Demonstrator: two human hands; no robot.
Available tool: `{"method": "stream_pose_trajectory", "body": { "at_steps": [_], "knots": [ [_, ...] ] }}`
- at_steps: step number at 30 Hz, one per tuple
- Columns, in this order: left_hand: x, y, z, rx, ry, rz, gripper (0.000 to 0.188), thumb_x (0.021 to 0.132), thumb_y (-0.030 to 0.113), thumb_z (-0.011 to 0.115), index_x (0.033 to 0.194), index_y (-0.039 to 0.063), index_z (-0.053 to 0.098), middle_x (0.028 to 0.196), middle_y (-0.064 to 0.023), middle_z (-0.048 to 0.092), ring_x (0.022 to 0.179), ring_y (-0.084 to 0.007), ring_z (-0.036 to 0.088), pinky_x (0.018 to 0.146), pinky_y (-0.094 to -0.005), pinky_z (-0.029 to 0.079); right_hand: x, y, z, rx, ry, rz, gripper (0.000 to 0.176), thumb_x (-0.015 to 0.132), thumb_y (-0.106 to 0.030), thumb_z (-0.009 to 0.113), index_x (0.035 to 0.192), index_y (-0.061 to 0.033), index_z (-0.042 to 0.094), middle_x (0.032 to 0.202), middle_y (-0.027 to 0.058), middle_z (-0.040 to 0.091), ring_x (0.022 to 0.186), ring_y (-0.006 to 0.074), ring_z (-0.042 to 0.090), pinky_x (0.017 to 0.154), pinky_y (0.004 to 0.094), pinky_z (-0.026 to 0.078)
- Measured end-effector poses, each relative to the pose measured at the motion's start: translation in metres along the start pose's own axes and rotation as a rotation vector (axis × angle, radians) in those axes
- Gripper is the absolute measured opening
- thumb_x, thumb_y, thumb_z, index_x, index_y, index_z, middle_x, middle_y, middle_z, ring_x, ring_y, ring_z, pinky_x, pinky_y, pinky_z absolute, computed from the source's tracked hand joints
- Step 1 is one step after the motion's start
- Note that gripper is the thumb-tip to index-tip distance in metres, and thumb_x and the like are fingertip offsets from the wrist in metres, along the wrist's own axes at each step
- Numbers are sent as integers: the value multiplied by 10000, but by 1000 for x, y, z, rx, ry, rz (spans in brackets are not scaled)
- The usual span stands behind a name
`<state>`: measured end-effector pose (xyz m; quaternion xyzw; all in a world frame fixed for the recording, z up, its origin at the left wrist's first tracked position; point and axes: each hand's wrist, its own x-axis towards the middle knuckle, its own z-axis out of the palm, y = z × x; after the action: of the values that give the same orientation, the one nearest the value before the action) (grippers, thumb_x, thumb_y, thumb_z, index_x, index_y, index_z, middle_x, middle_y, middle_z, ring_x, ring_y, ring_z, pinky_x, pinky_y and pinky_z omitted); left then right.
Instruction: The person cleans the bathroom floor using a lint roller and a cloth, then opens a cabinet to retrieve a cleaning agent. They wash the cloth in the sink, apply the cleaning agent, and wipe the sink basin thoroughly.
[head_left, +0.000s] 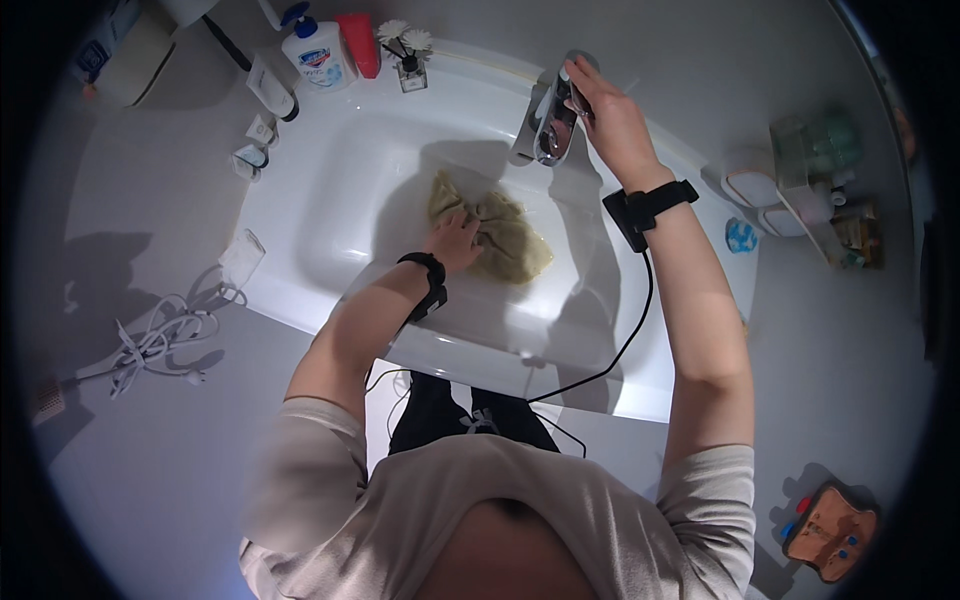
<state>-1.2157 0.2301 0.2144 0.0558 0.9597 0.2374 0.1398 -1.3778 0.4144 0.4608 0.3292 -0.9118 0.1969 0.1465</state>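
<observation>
A wet, yellowish-beige cloth (517, 244) lies crumpled in the basin of a white washbasin (330, 161). My left hand (454, 240) is down in the basin, its fingers on the cloth where the folds draw together. At the back right of the basin stands a chrome faucet (553, 135). My right hand (611, 120) is on the faucet's upper part, fingers stretched along it. Whether water runs from the spout cannot be made out. Both wrists wear black straps with small black devices, and a black cable (646, 300) hangs from the right one.
Along the back rim stand a pump soap bottle (319, 60), a red tube (360, 45) and a reed diffuser (411, 71). Small tubes (261, 131) line the left rim. A coiled white cord (161, 337) lies left; a clear organizer (825, 187) and brown hair clip (832, 532) are right.
</observation>
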Motion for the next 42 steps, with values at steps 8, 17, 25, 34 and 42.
{"method": "stream_pose_trajectory", "body": {
  "at_steps": [8,17,25,34,42],
  "knots": [
    [20,-31,-7,-393,60,-15,294,883,230,534,1066,17,620,1005,-169,625,999,-349,576,870,-404,465,-3,1,-1,89,11,-8,479,811,38,559,1272,-89,540,1350,153,487,1126,357,546,945,406,487],
    [6,-39,-36,-1476,111,-580,429,935,355,504,1302,134,481,1187,6,534,1099,-131,468,947,-365,369,-60,7,40,582,477,301,351,922,-129,579,1268,-81,553,1209,128,620,1018,241,638,835,285,518],
    [37,-48,24,-1005,514,-437,473,889,205,598,1312,53,450,1224,-90,528,1083,-216,518,866,-345,447,-232,7,190,545,-267,763,352,827,-167,673,1174,-136,622,1110,165,602,948,275,608,828,355,493],
    [15,-3,29,-1393,141,-729,349,914,163,488,1230,14,465,1139,-142,541,970,-260,574,837,-382,489,-241,6,233,792,11,1150,300,839,-70,540,1114,-62,659,730,12,589,645,94,527,599,246,435],
    [31,35,50,-1797,158,-792,299,923,189,475,1188,52,464,1165,-172,513,968,-289,567,749,-422,529,-208,-46,243,914,65,1122,453,836,-68,606,1285,-77,547,1001,125,641,911,219,613,835,320,477]
  ]
}}
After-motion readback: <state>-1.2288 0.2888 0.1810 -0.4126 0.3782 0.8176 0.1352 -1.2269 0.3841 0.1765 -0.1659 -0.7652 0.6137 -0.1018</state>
